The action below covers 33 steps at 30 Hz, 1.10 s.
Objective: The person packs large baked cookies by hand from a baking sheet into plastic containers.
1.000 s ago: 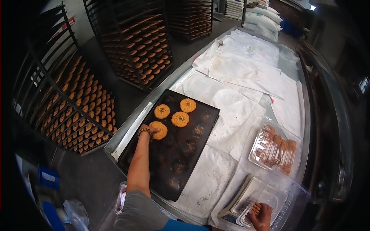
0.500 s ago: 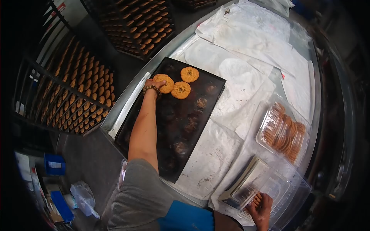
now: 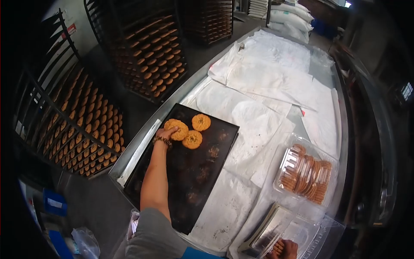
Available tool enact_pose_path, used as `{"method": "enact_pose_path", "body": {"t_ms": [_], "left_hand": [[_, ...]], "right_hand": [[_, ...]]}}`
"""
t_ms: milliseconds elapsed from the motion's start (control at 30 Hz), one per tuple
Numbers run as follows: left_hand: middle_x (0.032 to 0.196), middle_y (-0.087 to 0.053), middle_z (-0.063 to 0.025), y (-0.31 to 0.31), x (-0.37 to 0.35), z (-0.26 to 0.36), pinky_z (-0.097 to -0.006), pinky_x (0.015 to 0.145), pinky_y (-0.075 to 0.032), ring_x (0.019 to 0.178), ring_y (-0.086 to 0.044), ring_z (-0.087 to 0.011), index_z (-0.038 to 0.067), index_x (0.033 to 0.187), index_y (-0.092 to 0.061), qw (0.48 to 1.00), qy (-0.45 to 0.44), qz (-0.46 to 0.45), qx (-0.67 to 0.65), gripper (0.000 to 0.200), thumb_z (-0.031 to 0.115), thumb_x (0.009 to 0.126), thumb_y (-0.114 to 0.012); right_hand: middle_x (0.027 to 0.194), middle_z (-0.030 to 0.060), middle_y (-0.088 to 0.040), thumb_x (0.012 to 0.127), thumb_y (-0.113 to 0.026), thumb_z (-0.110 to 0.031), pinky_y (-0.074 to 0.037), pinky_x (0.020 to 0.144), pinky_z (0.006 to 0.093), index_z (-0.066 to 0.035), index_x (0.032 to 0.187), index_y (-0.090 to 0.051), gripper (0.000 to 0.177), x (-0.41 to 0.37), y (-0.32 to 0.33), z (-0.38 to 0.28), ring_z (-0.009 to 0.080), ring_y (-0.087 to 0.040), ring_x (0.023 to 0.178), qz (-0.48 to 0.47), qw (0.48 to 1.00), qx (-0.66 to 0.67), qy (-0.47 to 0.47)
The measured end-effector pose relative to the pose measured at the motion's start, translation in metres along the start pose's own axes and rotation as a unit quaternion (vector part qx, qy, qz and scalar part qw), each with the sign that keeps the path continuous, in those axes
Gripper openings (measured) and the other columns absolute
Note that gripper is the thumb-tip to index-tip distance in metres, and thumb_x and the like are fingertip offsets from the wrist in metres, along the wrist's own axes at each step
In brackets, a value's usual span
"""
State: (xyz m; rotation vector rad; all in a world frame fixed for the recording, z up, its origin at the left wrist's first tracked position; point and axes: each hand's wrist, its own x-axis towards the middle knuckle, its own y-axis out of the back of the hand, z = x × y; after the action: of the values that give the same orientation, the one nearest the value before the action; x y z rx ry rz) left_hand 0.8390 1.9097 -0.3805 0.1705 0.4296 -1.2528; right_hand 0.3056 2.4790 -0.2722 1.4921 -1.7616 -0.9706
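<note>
My left hand (image 3: 163, 134), with a beaded bracelet at the wrist, grips a round golden cookie (image 3: 177, 131) at the far left corner of a dark baking tray (image 3: 177, 190). A second cookie edge seems to show behind it. Two more cookies lie on the tray close by: one cookie (image 3: 201, 122) further back and another cookie (image 3: 192, 140) beside the held one. At the bottom right, my right hand (image 3: 288, 249) is closed around several stacked cookies (image 3: 278, 247) at an open clear plastic container (image 3: 302, 231). Part of this hand is cut off by the frame.
A clear container (image 3: 282, 183) packed with cookies stands on the right. White sheets (image 3: 267, 69) cover the metal table. Racks with cookie trays (image 3: 148, 64) and a nearer cookie rack (image 3: 86, 125) stand on the left. White sacks (image 3: 290, 19) are piled at the back.
The view has tilted up, so the tray and containers sit lower and the sacks show. My left hand still grips a cookie at the tray corner; the right stays at the open container.
</note>
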Motion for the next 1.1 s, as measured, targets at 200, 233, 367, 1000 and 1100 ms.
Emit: {"method": "enact_pose_path", "body": {"t_ms": [200, 233, 367, 1000, 1100], "left_hand": [[0.128, -0.068, -0.0227, -0.036, -0.038, 0.006, -0.0376, 0.097, -0.058, 0.106, -0.072, -0.0258, -0.011, 0.148, -0.035, 0.981, -0.056, -0.144, 0.121, 0.098, 0.014, 0.074, -0.095], [0.136, -0.061, -0.0277, -0.040, -0.032, 0.002, -0.0386, 0.103, -0.055, 0.119, -0.067, -0.0271, -0.012, 0.156, -0.019, 0.970, -0.010, -0.172, 0.171, 0.120, 0.018, 0.070, -0.098], [0.147, -0.050, -0.0353, -0.062, -0.015, -0.008, -0.0406, 0.114, -0.046, 0.138, -0.054, -0.0340, -0.011, 0.158, -0.025, 0.883, -0.026, -0.114, 0.454, 0.142, 0.047, 0.053, -0.102], [0.134, -0.063, -0.0197, -0.112, -0.032, -0.006, -0.0367, 0.102, -0.055, 0.122, -0.063, -0.0251, -0.009, 0.146, -0.040, 0.949, -0.207, -0.087, 0.222, 0.117, 0.035, 0.058, -0.103], [0.141, -0.059, -0.0217, -0.114, 0.027, -0.021, -0.0377, 0.102, -0.055, 0.128, -0.061, -0.0265, -0.009, 0.153, -0.032, 0.976, -0.138, -0.086, 0.144, 0.126, 0.033, 0.058, -0.103]], "right_hand": [[0.112, 0.0194, -0.059, 0.074, -0.087, -0.022, -0.047, 0.090, 0.0474, -0.001, 0.126, -0.058, 0.063, -0.001, 0.002, -0.003, 0.0371, -0.054, 0.100, -0.003, 1.000, 0.015, -0.005], [0.112, 0.0193, -0.059, 0.074, -0.087, -0.022, -0.047, 0.090, 0.0473, -0.001, 0.126, -0.058, 0.063, -0.001, 0.002, -0.004, 0.0367, -0.054, 0.100, -0.006, 1.000, 0.018, -0.002], [0.112, 0.0192, -0.058, 0.075, -0.087, -0.020, -0.048, 0.089, 0.0470, -0.001, 0.128, -0.057, 0.064, -0.002, 0.003, -0.007, 0.0351, -0.055, 0.100, -0.007, 1.000, 0.021, 0.002], [0.098, 0.0147, -0.056, 0.080, -0.087, -0.014, -0.051, 0.079, 0.0423, 0.000, 0.122, -0.056, 0.054, 0.007, 0.012, -0.022, 0.0284, -0.055, 0.090, -0.022, 0.999, 0.040, -0.024], [0.099, 0.0150, -0.056, 0.079, -0.087, -0.015, -0.050, 0.080, 0.0428, 0.000, 0.122, -0.056, 0.055, 0.006, 0.011, -0.019, 0.0295, -0.055, 0.091, 0.017, 0.999, 0.032, 0.021]]}}
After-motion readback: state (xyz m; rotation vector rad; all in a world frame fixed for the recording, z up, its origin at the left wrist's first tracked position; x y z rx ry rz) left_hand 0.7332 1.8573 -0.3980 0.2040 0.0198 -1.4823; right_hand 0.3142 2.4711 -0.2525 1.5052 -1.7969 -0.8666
